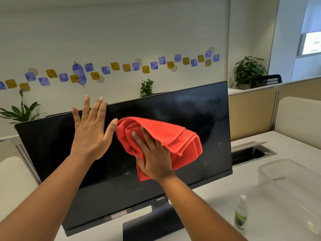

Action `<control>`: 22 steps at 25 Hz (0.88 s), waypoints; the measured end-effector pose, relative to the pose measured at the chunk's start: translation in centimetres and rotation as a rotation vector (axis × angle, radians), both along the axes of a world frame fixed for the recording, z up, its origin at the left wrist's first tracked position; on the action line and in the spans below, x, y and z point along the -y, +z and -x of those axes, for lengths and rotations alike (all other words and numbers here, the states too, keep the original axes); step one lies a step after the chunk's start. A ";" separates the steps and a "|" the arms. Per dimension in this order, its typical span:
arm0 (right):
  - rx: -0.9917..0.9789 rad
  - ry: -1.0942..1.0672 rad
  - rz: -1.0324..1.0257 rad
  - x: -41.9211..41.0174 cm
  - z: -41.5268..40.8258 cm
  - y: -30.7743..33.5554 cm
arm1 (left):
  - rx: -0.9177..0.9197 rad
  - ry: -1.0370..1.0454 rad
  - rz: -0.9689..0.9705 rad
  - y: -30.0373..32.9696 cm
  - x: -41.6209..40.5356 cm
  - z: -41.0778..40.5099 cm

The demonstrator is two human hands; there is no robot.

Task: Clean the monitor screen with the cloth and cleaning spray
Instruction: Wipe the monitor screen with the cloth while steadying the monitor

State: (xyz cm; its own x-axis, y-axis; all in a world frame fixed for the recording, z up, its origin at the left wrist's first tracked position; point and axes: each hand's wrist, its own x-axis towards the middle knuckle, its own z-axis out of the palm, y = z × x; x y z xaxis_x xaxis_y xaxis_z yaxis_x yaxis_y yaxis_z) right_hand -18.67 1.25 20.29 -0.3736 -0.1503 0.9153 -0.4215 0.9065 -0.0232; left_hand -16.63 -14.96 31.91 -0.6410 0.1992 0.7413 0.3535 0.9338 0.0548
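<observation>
Two bare forearms enter from the lower edge of the view, one from the lower left corner, one from the bottom centre. No sleeve shows on either; both are uncovered as far back as the frame reaches. Left hand [90, 131]: no ring, no watch, no band at the wrist. Nails plain, unpainted, slightly long, tips pale. Right hand [154, 159]: likewise no ring on the fingers that show, no bracelet or strap at the wrist. Its visible nail is short and plain. No gloves. No marks, tattoos or plasters visible on either forearm. Clothing above the forearms is out of frame.
</observation>
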 end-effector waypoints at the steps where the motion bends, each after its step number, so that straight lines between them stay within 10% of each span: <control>1: 0.033 0.046 -0.010 0.0 -0.4 -1.3 | 0.003 -0.003 0.000 0.0 0.0 0.0; 16: 0.011 -0.321 0.553 -11.9 3.2 7.1 | 0.014 -0.057 -0.055 0.2 0.0 -0.3; 22: 0.081 -0.375 0.766 -12.6 2.6 1.5 | 0.011 -0.064 -0.051 0.2 -0.1 -0.2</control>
